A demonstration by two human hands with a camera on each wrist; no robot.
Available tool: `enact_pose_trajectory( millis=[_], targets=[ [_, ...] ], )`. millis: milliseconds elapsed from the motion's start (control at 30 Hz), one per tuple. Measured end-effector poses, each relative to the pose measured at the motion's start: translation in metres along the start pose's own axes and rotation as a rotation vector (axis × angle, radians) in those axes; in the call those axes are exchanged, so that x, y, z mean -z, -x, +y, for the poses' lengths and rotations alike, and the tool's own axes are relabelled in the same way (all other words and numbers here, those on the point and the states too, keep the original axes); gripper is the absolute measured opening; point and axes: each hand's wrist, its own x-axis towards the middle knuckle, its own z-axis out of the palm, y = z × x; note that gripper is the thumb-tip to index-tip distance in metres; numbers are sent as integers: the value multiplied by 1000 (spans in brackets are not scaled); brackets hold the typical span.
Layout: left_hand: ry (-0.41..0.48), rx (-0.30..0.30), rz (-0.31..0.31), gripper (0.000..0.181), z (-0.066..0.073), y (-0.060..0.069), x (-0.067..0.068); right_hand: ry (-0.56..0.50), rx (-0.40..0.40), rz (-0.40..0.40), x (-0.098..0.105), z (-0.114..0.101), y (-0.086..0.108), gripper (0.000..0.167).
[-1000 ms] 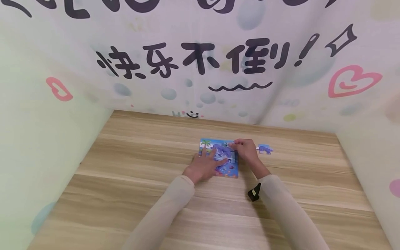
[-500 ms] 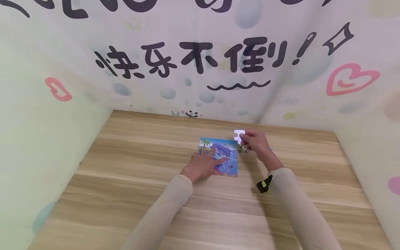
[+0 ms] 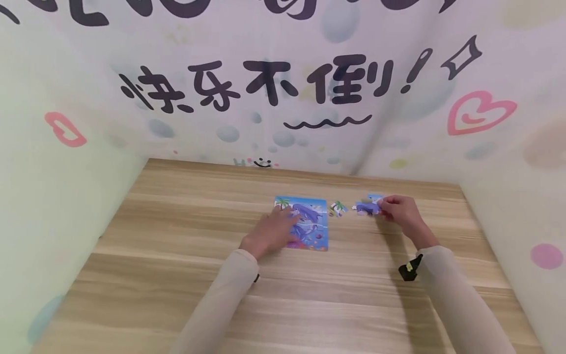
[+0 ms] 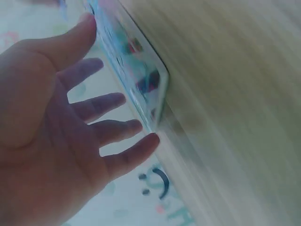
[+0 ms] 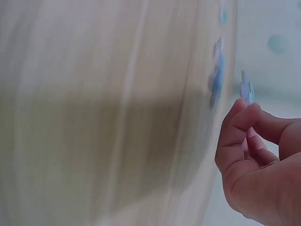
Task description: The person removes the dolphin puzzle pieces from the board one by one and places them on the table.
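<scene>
A jigsaw puzzle with dolphins, a palm tree and blue water lies on the wooden table. Over its left part is my left hand, blurred in the head view. In the left wrist view its fingers are spread beside the puzzle's edge; I cannot tell whether they touch it. To the right, my right hand pinches a small puzzle piece between thumb and forefinger, raised off the table. Beneath it lies a loose dolphin piece. Between that and the puzzle lies a loose palm-tree piece.
The wooden table meets a white printed cloth at its back edge. Similar cloth hangs along both sides. A black strap fitting sticks out at the right wrist.
From the puzzle's upper right corner my right hand has moved rightward with a piece, uncovering the palm-tree piece. My left hand has shifted slightly left across the puzzle.
</scene>
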Motion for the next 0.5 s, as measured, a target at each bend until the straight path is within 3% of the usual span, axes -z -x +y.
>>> enact_pose_trajectory(
  millis=[67, 233, 500],
  targets=[
    [25, 16, 17, 69, -7, 4, 2, -8, -17, 7, 8, 7, 1, 39],
    [74, 64, -36, 79, -19, 12, 9, -22, -33, 13, 20, 18, 0, 41],
    [62, 77, -43, 90, -19, 12, 10, -6, -22, 37, 19, 23, -5, 41]
  ],
)
